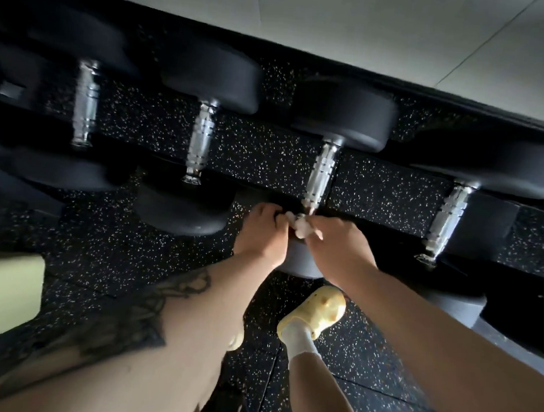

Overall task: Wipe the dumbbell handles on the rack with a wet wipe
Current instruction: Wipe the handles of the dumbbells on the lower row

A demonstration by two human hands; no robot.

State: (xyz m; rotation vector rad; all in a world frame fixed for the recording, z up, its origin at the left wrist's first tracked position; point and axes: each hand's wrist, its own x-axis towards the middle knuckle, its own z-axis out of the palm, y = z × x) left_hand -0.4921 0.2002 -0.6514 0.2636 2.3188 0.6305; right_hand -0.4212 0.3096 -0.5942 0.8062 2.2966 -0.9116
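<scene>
right hand (337,242) pinches a crumpled wet wipe (301,227) at the near end of a chrome dumbbell handle (320,176), placed to rub it. left hand (262,236), fingers curled, grips the black dumbbell head (299,259) beside it, apparently steadying.

You see a black rack (388,191) carrying four dumbbells (345,113) side by side, with shiny handles (321,173) between black ends, above a speckled floor (108,255).
</scene>
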